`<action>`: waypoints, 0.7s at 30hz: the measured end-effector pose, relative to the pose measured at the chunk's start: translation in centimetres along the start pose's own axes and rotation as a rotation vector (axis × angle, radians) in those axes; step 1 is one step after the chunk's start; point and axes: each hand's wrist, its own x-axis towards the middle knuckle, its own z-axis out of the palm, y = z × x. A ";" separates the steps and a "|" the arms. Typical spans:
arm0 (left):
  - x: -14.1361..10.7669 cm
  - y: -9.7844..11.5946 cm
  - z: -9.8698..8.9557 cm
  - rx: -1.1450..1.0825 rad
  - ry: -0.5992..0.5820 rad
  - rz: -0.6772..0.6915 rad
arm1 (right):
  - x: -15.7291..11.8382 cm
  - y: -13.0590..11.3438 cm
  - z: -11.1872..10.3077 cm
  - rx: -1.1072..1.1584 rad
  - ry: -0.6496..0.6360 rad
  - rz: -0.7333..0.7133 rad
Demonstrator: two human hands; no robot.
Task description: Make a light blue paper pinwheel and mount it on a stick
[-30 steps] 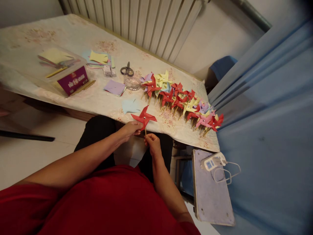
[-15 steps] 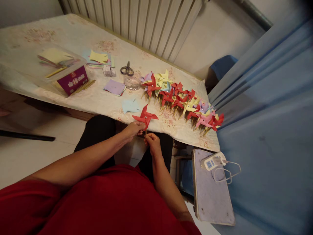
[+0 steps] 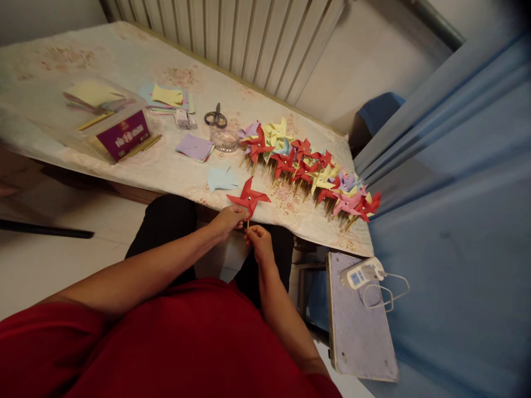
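A red paper pinwheel (image 3: 249, 197) on a thin stick is held up at the table's near edge. My left hand (image 3: 230, 218) pinches its lower blade with thumb and finger. Just below, my right hand (image 3: 259, 241) grips the stick, its fingers curled round it. A pin head shows at the pinwheel's middle. Beside it on the tablecloth lies a cut piece of light blue paper (image 3: 220, 179). To the right stands a crowded group of finished pinwheels (image 3: 305, 171) in red, yellow, pink and purple, on sticks.
Purple paper squares (image 3: 194, 146), a clear glass dish (image 3: 225, 141) and scissors (image 3: 215, 116) lie on the flowered table. Further left are a paper stack (image 3: 168, 97), small boxes (image 3: 185, 119) and a clear bin (image 3: 99, 119) with a purple label. A power strip (image 3: 360, 272) rests on a stool (image 3: 363, 337).
The red pinwheel has shifted very slightly to the right and turned a little. Both hands keep nearly the same place and hold.
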 end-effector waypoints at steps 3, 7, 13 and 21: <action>0.0 -0.1 0.0 0.007 0.006 -0.002 | 0.0 -0.1 0.0 -0.004 0.004 0.003; -0.1 -0.2 0.1 0.016 -0.005 -0.005 | -0.1 -0.2 0.0 -0.020 0.009 0.004; -0.1 -0.3 0.2 0.024 -0.001 -0.011 | -0.1 -0.1 0.0 -0.028 0.005 0.007; 0.1 -0.4 0.1 0.026 -0.006 -0.003 | -0.5 -0.8 0.1 -0.042 -0.033 -0.026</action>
